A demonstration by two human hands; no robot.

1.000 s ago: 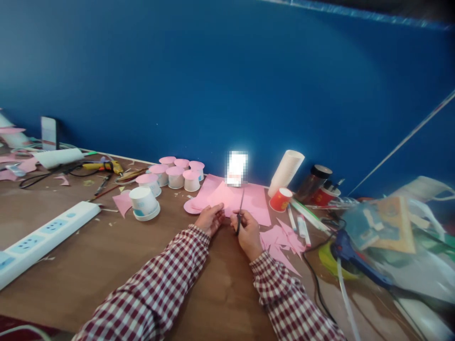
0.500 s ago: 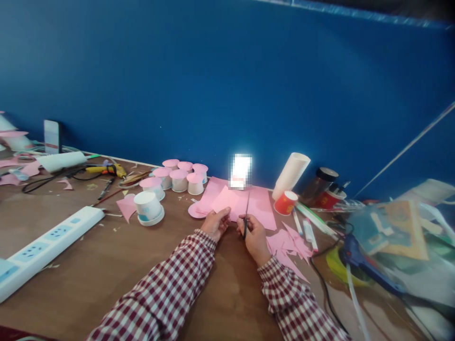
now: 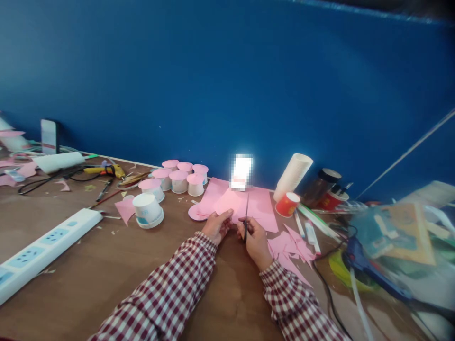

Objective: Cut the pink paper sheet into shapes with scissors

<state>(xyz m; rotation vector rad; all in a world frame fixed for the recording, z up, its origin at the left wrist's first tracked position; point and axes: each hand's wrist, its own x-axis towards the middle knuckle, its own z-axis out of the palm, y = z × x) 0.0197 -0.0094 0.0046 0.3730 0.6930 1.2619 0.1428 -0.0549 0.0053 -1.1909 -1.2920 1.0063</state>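
Note:
My right hand point(image 3: 258, 240) is closed around the dark handles of a pair of scissors point(image 3: 246, 219), whose blades point away from me. My left hand point(image 3: 217, 227) pinches the near edge of a lighter pink sheet of paper point(image 3: 227, 201), just left of the scissors. Whether the blades touch that sheet I cannot tell. Beneath it lie larger pink sheets point(image 3: 261, 203), and a rounded pink piece point(image 3: 196, 213) shows by my left hand. Pink offcuts point(image 3: 289, 246) are piled right of my right hand.
Several paper cups with pink disc tops point(image 3: 178, 181) stand left of the sheets, near a plain cup point(image 3: 145, 208). A power strip point(image 3: 50, 248) lies at left. Rightward are stacked cups point(image 3: 293, 175), a red cup point(image 3: 287, 204) and a blue glue gun point(image 3: 373, 270). A bright screen point(image 3: 241, 172) faces me.
The view has shifted slightly. Both hands keep nearly the same place, with the scissors in my right hand and the paper in my left.

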